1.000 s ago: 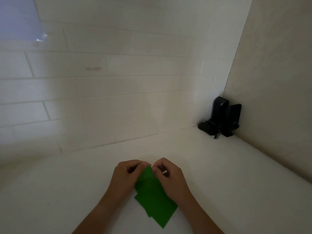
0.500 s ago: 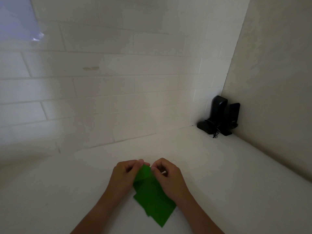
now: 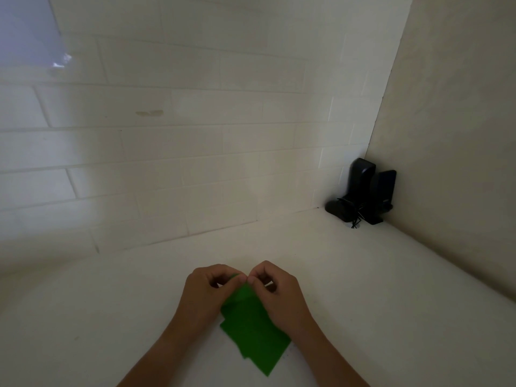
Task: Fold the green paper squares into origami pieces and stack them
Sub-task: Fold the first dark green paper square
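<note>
A small heap of green paper squares point(image 3: 252, 333) is seen lying on the white surface point(image 3: 377, 303), low in the middle of the head view, with its corners fanned out so that several overlapping edges are shown at the near left. The far corner of the top sheet point(image 3: 242, 296) is raised off the heap and is pinched from both sides: it is held by the left hand point(image 3: 208, 291) between curled fingers and thumb, and by the right hand point(image 3: 279, 289) in the same way, the two sets of fingertips being brought together until they touch just above the paper's tip. Both hands are thus closed on the top sheet, their knuckles turned upward and their wrists laid near the surface on either side of the heap. How far the sheet has been creased cannot be told, since the fold is hidden under the fingers.

A wall of pale tiles point(image 3: 195, 149) is found behind the surface, and a plain wall point(image 3: 460, 135) at the right. In the far right corner, where the two walls meet, two black upright devices point(image 3: 368, 188) are set close together, well apart from the paper; what they are cannot be made out in the dim light.
</note>
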The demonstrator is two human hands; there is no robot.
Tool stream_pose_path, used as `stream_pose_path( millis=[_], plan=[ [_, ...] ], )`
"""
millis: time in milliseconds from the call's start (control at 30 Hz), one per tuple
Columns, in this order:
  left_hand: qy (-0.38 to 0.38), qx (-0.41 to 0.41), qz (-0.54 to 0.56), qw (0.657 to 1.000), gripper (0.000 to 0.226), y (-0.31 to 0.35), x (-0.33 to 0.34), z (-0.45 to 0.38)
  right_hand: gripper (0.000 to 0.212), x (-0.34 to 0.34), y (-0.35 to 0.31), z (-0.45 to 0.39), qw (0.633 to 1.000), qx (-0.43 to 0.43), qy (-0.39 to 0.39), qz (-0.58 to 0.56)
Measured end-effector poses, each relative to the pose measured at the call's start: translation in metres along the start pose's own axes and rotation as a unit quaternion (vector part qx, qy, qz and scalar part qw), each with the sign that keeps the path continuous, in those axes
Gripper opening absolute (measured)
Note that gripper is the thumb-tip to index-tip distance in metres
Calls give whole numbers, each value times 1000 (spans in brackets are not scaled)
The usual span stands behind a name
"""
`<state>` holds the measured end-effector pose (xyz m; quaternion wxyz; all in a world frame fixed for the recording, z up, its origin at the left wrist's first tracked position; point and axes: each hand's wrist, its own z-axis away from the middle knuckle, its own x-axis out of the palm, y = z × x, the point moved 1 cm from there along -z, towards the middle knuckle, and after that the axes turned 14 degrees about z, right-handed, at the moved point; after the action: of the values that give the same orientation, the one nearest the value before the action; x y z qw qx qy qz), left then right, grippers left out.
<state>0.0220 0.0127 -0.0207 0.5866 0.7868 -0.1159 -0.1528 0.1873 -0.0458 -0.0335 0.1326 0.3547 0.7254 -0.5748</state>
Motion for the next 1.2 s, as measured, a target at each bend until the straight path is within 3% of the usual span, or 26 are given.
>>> stream_pose_path(
  millis=[867,1100,1200],
  plan=[
    [61,-3,45,997,11,-5,-7,-5,15,-1,6,-2,998,58,27,-6],
    [-1,-8,-24,1000,14,-14,-5,-7,12,0,9,-3,995,73,56,-37],
    [1,-10,12,1000,7,-13,-7,-8,8,-1,9,-3,995,62,41,-69]
  ],
)
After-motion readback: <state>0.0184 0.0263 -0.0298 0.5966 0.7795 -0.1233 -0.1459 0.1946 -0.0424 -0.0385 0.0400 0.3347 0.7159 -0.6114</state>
